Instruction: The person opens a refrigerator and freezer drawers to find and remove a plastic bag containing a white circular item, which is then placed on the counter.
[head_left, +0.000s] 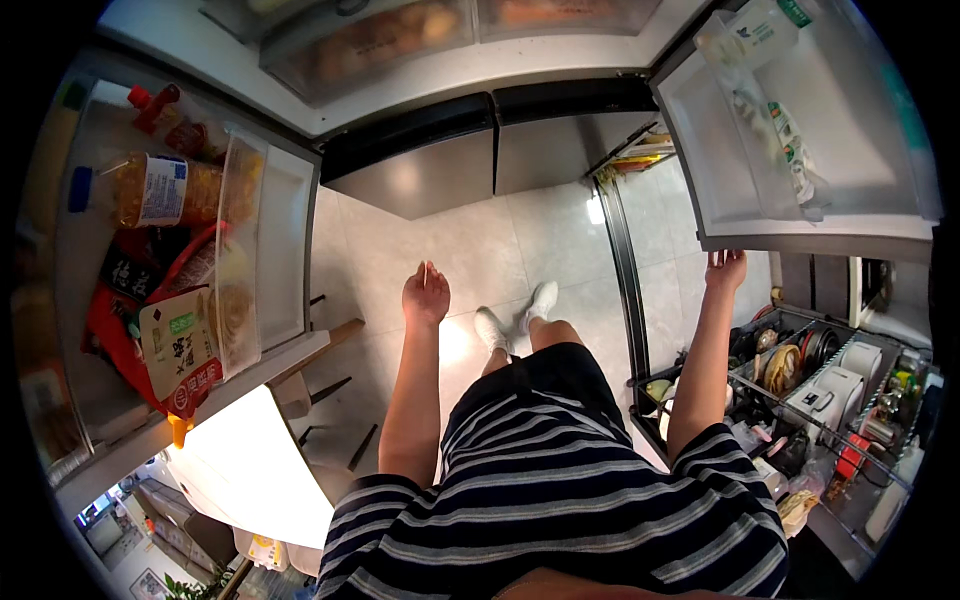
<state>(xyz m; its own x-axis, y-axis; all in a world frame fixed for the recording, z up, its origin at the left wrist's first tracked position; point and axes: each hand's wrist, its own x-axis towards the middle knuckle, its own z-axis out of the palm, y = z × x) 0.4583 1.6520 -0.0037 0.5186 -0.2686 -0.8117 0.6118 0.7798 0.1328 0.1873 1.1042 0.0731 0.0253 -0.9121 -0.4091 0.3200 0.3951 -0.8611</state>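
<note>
Both doors of a refrigerator stand swung wide before me. My left hand (425, 294) hangs over the tiled floor with nothing in it, its fingers slightly apart. At the lower edge of the right refrigerator door (739, 238), my right hand (725, 270) touches the frame with its fingertips; their far side is hidden. The left door's shelf (240, 300) holds a plastic bottle (169, 191) with a blue cap, a red-capped bottle (154, 109) and red food packets (180, 349). Small packets (787, 146) sit in the right door's bin.
Clear drawers (382, 49) with food show in the refrigerator above two lower steel fronts (420, 169). At right stands a wire rack (795, 405) loaded with kitchen things. A bright white tabletop (247, 465) and chair legs (364, 448) are at lower left.
</note>
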